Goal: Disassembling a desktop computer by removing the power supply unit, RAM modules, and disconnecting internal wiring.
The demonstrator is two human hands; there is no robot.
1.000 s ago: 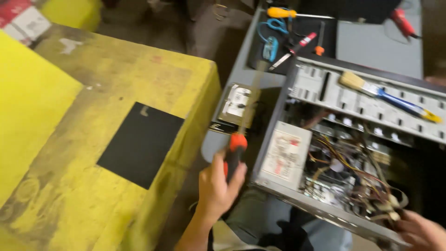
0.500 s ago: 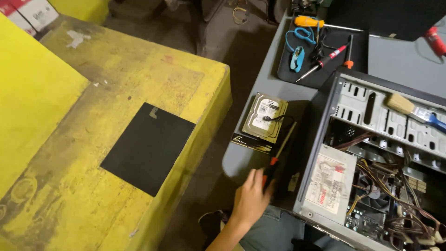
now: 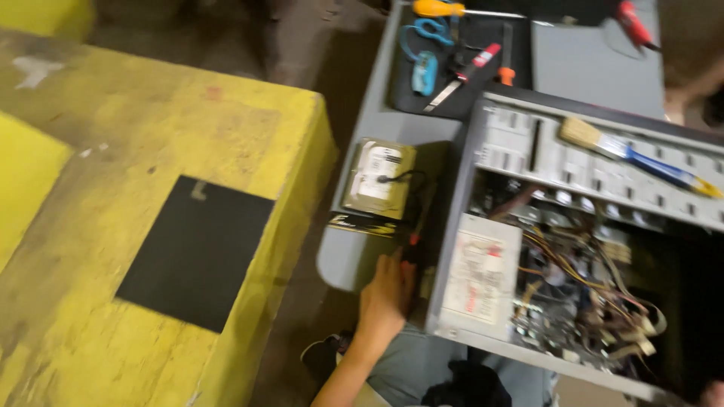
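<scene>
My left hand (image 3: 383, 295) reaches up from the bottom to the front edge of a grey table (image 3: 343, 260). Its fingers lie around the dark handle of a red-and-black screwdriver (image 3: 416, 234), which rests along the left wall of an open computer case (image 3: 528, 136). Just beyond the screwdriver tip a silver hard drive (image 3: 377, 177) lies flat on a dark pad, with a thin black cable across it. Inside the case are a labelled power supply (image 3: 475, 275) and bundles of coloured wires (image 3: 588, 286). Only a sliver of my right hand (image 3: 713, 392) shows at the bottom right corner.
A worn yellow block (image 3: 113, 151) with a black square panel (image 3: 196, 252) fills the left. A blue-handled paintbrush (image 3: 633, 154) lies on the case. A black tray (image 3: 520, 45) at the back holds a yellow screwdriver (image 3: 441, 9), blue scissors (image 3: 422, 64) and other small tools.
My left hand has brought the screwdriver from mid-air down onto the table beside the case. The view has swung left and closer, and my right hand has almost left the frame.
</scene>
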